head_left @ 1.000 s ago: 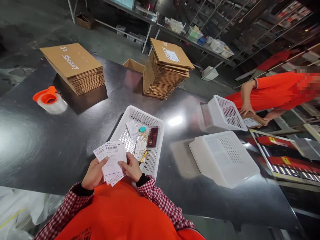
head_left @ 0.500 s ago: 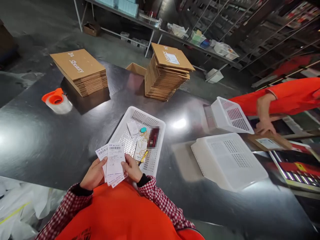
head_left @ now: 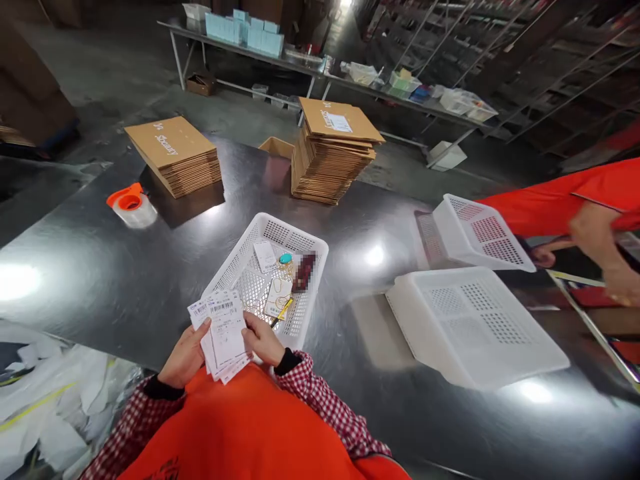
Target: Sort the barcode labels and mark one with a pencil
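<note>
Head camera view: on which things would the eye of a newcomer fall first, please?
Probably on the printed slips, fanned between the left hand and the right hand at the near end of the middle white basket. Next, perhaps, the orange tape dispenser on the left and the taller cardboard stack beyond the basket.

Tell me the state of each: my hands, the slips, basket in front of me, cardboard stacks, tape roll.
White barcoded paper slips: fanned, overlapping
Left hand: closed on the slips' left side
Right hand: closed on their right edge
White perforated plastic basket: upright, open-topped, holding small items
Shorter brown cardboard stack: folded flat, fairly even
Taller brown cardboard stack: folded flat, edges uneven
Clear tape roll with orange holder: set down, unheld
</note>
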{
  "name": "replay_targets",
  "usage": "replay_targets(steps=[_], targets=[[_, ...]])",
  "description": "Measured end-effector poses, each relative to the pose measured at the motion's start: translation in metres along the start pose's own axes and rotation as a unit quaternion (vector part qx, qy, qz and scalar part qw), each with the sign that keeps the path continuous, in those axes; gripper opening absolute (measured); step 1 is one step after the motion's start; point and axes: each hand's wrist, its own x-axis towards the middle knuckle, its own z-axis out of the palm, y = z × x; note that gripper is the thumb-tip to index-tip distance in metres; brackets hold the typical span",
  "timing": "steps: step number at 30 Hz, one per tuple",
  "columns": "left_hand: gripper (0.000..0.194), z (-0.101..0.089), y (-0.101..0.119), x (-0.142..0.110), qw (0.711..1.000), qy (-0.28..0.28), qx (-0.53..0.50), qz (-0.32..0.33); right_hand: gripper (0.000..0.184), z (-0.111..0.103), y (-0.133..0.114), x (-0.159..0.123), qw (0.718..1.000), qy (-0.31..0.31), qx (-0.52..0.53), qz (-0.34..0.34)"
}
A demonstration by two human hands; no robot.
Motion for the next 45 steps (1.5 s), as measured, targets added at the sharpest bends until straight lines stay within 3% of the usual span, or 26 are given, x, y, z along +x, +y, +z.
replay_targets(steps=[9,14,19,22,27,31,35,37,39,41,42,45], targets=[[0.055,0.025,-0.022,-0.025,0.998,0.054,-0.001,0.045,0.053,0.002,0.009,-0.02,0.998,-0.051,0.016,-0.029],[0.058,0.033,-0.035,-0.03,0.993,0.103,0.018,0.059,0.049,0.012,0.014,-0.034,0.992,-0.063,0.108,-0.006],[0.082,0.039,-0.033,-0.027,0.968,0.151,0.08,0.183,0.044,0.012,0.013,-0.042,0.967,-0.056,0.248,0.035],[0.08,0.042,-0.023,-0.022,0.958,0.144,0.111,0.221,0.045,0.008,0.011,-0.047,0.953,-0.066,0.294,0.045],[0.056,0.042,-0.023,-0.02,0.974,0.107,0.122,0.159,0.05,0.004,0.02,-0.057,0.944,-0.058,0.313,0.084],[0.062,0.046,-0.039,-0.03,0.981,0.107,0.112,0.12,0.053,0.008,0.031,-0.062,0.938,-0.044,0.33,0.098],[0.098,0.043,-0.051,-0.045,0.98,0.142,0.094,0.1,0.047,0.014,0.029,-0.056,0.977,-0.026,0.209,0.034],[0.104,0.034,-0.053,-0.049,0.978,0.146,0.121,0.09,0.04,0.009,0.025,-0.047,0.99,-0.035,0.138,0.023],[0.106,0.023,-0.051,-0.05,0.967,0.145,0.168,0.125,0.034,-0.004,0.023,-0.033,0.998,-0.033,0.018,0.054],[0.107,0.011,-0.044,-0.048,0.95,0.147,0.211,0.179,0.033,-0.024,0.025,-0.014,0.977,-0.005,-0.172,0.126],[0.107,0.005,-0.04,-0.046,0.942,0.146,0.225,0.201,0.033,-0.035,0.027,-0.004,0.947,0.006,-0.275,0.167],[0.094,-0.017,-0.023,-0.039,0.933,0.16,0.232,0.225,0.025,-0.058,0.041,0.026,0.887,-0.004,-0.402,0.225]])
